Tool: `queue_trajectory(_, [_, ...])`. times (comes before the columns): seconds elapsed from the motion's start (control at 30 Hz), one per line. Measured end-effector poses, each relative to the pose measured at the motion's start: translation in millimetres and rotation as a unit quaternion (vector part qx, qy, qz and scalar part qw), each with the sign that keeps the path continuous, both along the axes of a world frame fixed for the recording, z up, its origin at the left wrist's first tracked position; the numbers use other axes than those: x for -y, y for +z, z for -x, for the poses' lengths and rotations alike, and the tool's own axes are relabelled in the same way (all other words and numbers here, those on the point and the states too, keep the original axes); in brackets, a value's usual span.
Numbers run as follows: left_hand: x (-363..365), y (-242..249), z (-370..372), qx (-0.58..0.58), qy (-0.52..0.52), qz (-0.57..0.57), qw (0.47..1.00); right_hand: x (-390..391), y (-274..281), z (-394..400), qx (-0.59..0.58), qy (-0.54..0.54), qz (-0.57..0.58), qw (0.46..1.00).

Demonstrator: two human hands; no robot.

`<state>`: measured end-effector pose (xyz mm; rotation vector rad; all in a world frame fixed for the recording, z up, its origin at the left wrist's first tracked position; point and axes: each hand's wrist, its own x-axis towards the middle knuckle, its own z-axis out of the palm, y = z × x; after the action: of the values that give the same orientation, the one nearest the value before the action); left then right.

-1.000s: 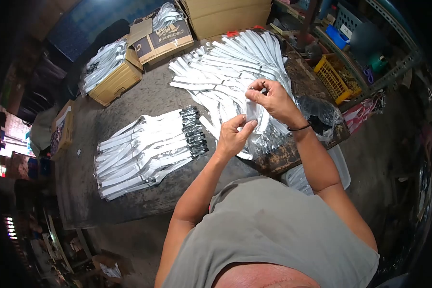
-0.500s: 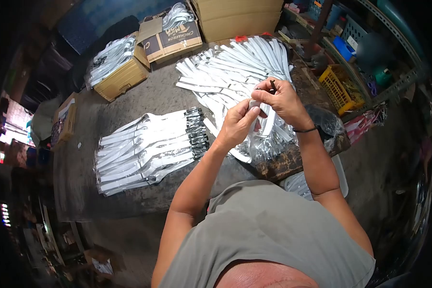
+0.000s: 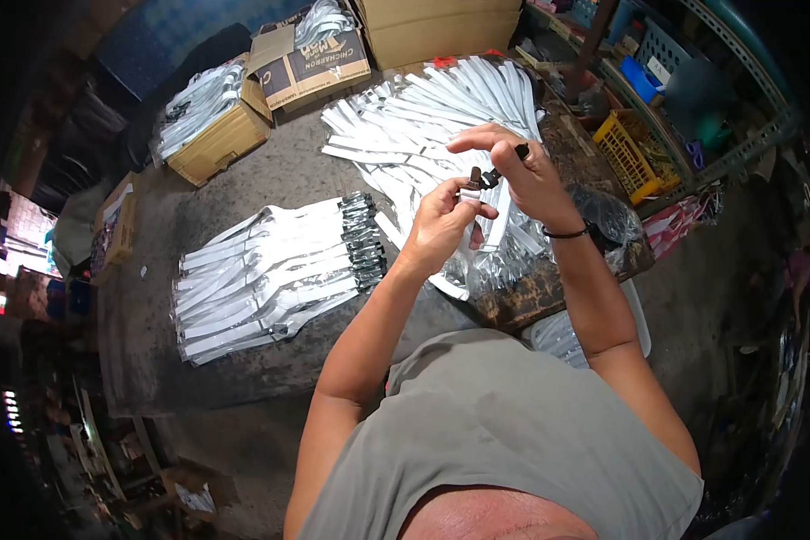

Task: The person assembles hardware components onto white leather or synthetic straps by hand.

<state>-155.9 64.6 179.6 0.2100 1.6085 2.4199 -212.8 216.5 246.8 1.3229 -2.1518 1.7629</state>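
Observation:
My left hand [image 3: 439,227] pinches the end of a white strap [image 3: 469,194] between thumb and fingers. A small black clip [image 3: 489,179] sits at that strap end, between my two hands. My right hand [image 3: 533,184] is just to the right, index finger stretched out, with black pieces at its thumb; the exact grip is partly hidden. Beneath both hands lies a large fanned pile of white straps [image 3: 423,135]. To the left, a row of bagged white straps [image 3: 261,279] with black clips at one end lies flat on the dark table [image 3: 243,184].
Open cardboard boxes of straps, one brown [image 3: 214,162] and one printed [image 3: 315,70], stand at the back left. A yellow basket [image 3: 625,157] sits on the shelf at right. Clear plastic bags [image 3: 513,265] lie near the table's front edge, above a plastic tub [image 3: 643,324].
My right hand has opened its fingers and lifted slightly away from my left. The black clip now shows between them. My left hand keeps its pinch on the strap.

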Motion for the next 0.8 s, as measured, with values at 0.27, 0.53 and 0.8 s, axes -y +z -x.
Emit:
queue_trajectory(0.27, [2, 2, -1, 0.026, 0.0, 0.024, 0.999, -1, 1, 1, 0.022, 0.027, 0.064, 0.997])
queue_trajectory(0.53, [3, 5, -3, 0.002, -0.031, 0.018, 0.999, -2, -3, 0, 0.053, 0.074, -0.025, 0.996])
queue_trajectory(0.8, [4, 0, -4, -0.055, -0.019, 0.081, 0.995, 12, -23, 3, -0.039, 0.06, -0.086, 0.994])
